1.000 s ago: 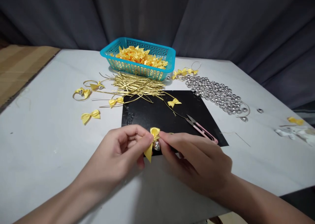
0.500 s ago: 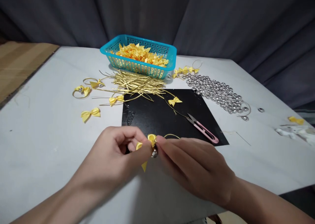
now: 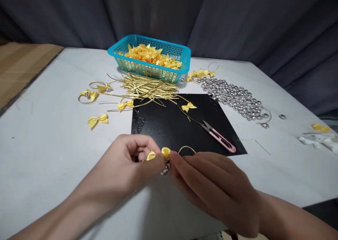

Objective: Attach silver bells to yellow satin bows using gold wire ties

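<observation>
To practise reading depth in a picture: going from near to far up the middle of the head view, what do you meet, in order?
Left hand and right hand pinching a yellow bow → black mat → heap of gold ties → blue basket → grey curtain.

Left of the left hand (image 3: 126, 166) the table (image 3: 39, 155) lies open, a few loose bows (image 3: 98, 120) farther back. Ahead, snips (image 3: 219, 138) lie on the black mat (image 3: 163, 127); gold ties (image 3: 150, 88), a basket (image 3: 158, 42) and silver bells (image 3: 235, 99) crowd behind it.
</observation>
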### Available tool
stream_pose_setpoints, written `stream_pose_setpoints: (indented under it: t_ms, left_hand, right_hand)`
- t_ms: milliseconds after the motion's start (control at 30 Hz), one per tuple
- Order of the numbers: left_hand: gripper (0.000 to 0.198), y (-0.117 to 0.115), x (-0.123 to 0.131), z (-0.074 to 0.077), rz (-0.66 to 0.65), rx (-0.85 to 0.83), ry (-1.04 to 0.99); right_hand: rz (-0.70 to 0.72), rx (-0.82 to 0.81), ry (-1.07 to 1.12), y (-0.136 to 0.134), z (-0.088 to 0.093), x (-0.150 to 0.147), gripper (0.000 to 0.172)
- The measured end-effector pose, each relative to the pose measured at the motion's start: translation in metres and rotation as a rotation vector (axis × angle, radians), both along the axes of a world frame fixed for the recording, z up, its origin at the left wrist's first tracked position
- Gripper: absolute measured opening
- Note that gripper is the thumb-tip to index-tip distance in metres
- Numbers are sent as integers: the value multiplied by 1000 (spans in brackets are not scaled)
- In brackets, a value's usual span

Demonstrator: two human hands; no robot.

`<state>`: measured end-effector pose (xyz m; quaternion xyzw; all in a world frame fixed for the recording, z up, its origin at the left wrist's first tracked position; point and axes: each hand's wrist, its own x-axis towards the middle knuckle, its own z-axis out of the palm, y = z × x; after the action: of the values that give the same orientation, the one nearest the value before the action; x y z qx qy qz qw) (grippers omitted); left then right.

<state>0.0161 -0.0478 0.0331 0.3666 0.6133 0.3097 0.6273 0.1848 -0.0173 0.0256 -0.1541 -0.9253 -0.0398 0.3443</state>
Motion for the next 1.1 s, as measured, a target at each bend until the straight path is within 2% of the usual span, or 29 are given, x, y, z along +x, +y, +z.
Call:
stream_pose_setpoints:
  t_ms: [133,200,333,467,567,767,900,1100]
  left_hand:
    - [18,-1,1,-3,-28,-1,-8]
    - [17,0,1,-3,-34,37,14]
    - [18,1,-2,-3,-103,133,107]
    - [25,0,-5,-6,-172,219,216]
    - [30,0,-4,-9,-195,240,217]
    - [30,2,-6,-13,-176,202,112]
    - [29,6,-9,-12,-185,216,121]
    - [31,2,-8,-15,-148,312,169]
  right_hand:
    - [-23,-37,26,-7,-2,-2,18]
    - [-80,-90,37,-10,-4,-2,16]
    - [-226,-353,55,-9,-11,-2,18]
    - [-192,-517,16,-1,-11,-2,17]
    - [-192,-588,-24,3,-9,0,15]
    - [-132,-681,-18,8,-5,3,16]
    - [-129,-758,50,12,-1,2,19]
    - [-60,-637,-27,16,-7,8,16]
